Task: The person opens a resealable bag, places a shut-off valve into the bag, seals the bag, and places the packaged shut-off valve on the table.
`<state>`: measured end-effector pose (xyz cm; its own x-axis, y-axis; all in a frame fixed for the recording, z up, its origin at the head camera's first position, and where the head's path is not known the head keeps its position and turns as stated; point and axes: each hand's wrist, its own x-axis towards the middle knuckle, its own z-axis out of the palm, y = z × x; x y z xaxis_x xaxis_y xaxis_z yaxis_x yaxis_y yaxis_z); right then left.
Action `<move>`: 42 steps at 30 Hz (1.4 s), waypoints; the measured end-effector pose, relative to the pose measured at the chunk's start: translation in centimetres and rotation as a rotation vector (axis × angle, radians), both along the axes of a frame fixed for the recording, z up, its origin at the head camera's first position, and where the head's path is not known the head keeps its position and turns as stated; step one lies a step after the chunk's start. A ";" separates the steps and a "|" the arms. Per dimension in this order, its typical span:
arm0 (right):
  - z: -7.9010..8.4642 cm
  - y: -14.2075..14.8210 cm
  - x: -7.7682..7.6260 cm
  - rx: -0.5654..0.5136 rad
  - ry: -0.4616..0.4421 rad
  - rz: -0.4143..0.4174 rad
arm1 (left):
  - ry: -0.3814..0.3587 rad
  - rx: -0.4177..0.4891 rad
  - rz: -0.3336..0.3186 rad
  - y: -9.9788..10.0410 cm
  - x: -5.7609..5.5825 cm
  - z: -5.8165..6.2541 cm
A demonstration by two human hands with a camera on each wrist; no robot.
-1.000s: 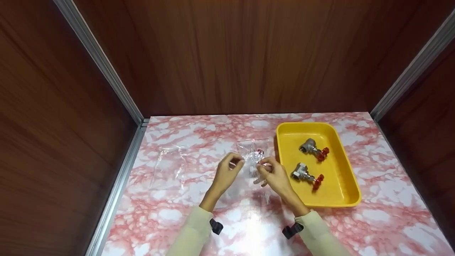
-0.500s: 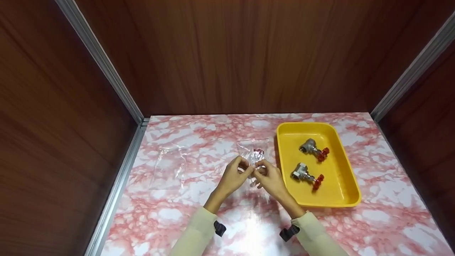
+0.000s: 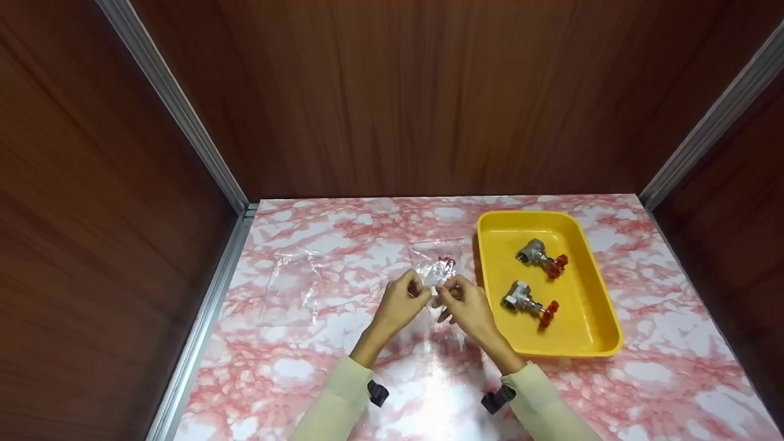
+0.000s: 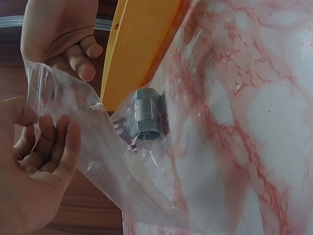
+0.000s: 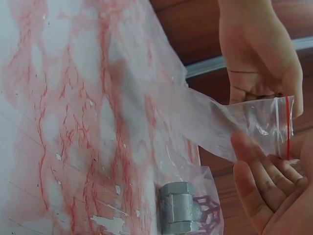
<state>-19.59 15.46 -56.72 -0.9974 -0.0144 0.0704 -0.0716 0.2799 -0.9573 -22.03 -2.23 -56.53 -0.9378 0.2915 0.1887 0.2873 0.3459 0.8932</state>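
2 pale yellow sleeves (image 3: 335, 398); 2 small black wrist devices (image 3: 378, 394).

The left hand (image 3: 397, 307) and right hand (image 3: 471, 310) pinch close together.

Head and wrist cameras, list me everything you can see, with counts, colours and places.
Tabletop: one, red-and-white marbled, under the items
Tray: one, yellow, right side
Valves in the tray: two, grey with red handwheels
Held bag: one, clear with red line, centre
Third valve: one, grey with red handwheel, left of the tray, seen through clear plastic, perhaps the held bag's
Flat bag: at least one, clear, left side
Panels: three, brown, back and sides
Rails: several, silver-grey, corners
Sleeves: two, pale yellow, forearms
Wrist devices: two, black, wrists
Left hand: one, pinching the held bag
Right hand: one, likewise
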 end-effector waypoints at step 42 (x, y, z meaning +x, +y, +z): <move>0.8 1.9 -1.1 0.148 -0.095 -0.096 | 0.127 0.013 0.107 -2.8 -1.2 0.9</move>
<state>-20.66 17.36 -55.92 -0.9968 0.0781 -0.0195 0.0506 0.4195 -0.9063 -23.24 -4.99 -55.64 -0.9316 0.1876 0.3112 0.3605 0.3693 0.8565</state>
